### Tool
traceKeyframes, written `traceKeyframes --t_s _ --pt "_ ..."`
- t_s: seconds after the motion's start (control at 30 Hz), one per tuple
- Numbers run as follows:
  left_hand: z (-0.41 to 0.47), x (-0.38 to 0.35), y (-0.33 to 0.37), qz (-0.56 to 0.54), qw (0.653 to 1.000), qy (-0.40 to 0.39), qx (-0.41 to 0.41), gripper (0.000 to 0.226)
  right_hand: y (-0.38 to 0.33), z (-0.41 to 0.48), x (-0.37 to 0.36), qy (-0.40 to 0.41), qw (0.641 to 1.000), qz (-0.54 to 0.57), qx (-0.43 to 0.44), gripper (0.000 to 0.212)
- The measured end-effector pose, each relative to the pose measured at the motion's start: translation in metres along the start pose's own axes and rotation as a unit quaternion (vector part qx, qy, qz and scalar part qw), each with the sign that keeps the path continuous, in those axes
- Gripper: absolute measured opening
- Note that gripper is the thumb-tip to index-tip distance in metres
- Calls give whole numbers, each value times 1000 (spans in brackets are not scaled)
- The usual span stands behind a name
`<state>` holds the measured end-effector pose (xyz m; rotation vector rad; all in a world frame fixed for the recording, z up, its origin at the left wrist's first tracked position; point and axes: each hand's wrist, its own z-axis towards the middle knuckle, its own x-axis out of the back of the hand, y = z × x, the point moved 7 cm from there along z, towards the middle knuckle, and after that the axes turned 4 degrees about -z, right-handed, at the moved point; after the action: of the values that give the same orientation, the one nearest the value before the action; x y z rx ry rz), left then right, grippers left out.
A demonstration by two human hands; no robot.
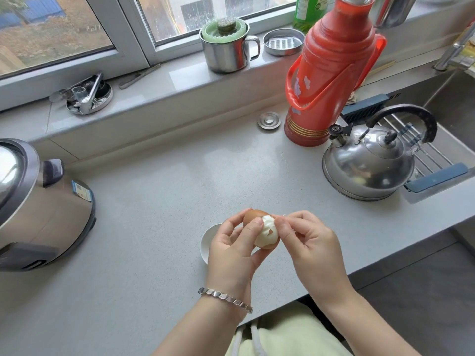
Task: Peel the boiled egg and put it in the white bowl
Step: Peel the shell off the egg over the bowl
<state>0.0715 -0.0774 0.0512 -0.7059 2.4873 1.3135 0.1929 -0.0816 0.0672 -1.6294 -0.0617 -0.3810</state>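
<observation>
The white bowl stands on the near part of the grey counter, but the left hand covers most of it. Only its left rim shows, and its contents cannot be seen. The rice cooker at the left is cut off by the frame edge. So is the green bottle at the far top, behind the red thermos.

The left hand, with a silver bracelet on its wrist, curls its fingers and thumb round the egg and holds it in the air above the bowl's right side. The egg is partly peeled. White shows on the right side and brown shell remains at the far end and along the near edge. The right hand meets it from the right. Its thumb and forefinger close in a pinch at the torn shell edge and the other fingers are curled behind. Whether a loose flake sits between them is too small to tell.

On the far sill, a steel mug holds a green ruffled lid with a knob. A shallow round tin to its right holds a small grater plate. At far left a metal dish holds a jumble of small metal parts. A steel kettle sits lidded to the right of the thermos.
</observation>
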Motion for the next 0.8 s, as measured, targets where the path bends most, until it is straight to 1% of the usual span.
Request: traceKeyframes --t_s 0.13,0.27,0.3,0.37,0.47,0.53,0.6,0.67,0.73,0.8 --pt "0 1 0 -1 1000 3 -1 23 -2 1 -2 26 999 -21 24 24" --pt "1 1 -1 -9 1000 -9 9 27 2 1 -1 55 998 -17 13 20" --pt "1 1 -1 -12 1000 -16 14 27 4 1 0 59 998 -3 2 20" --pt "0 -2 0 -22 999 -34 24 32 12 3 0 53 995 72 -52 23" --pt "-1 -4 2 -35 997 -55 33 43 22 4 -6 10 969 197 -147 24" --pt "-1 -4 3 -38 997 -56 39 41 23 4 -7 -18 955 242 -173 21" --pt "0 -2 3 -37 997 -51 44 37 23 4 -5 -35 947 258 -187 18" --pt "1 1 3 -31 997 -48 42 33 25 4 -1 -41 947 253 -196 24" --pt "2 1 4 -20 998 -46 39 22 24 4 1 -44 947 247 -198 33" --pt "2 2 3 -6 998 -40 38 18 24 4 1 -53 948 243 -200 31"
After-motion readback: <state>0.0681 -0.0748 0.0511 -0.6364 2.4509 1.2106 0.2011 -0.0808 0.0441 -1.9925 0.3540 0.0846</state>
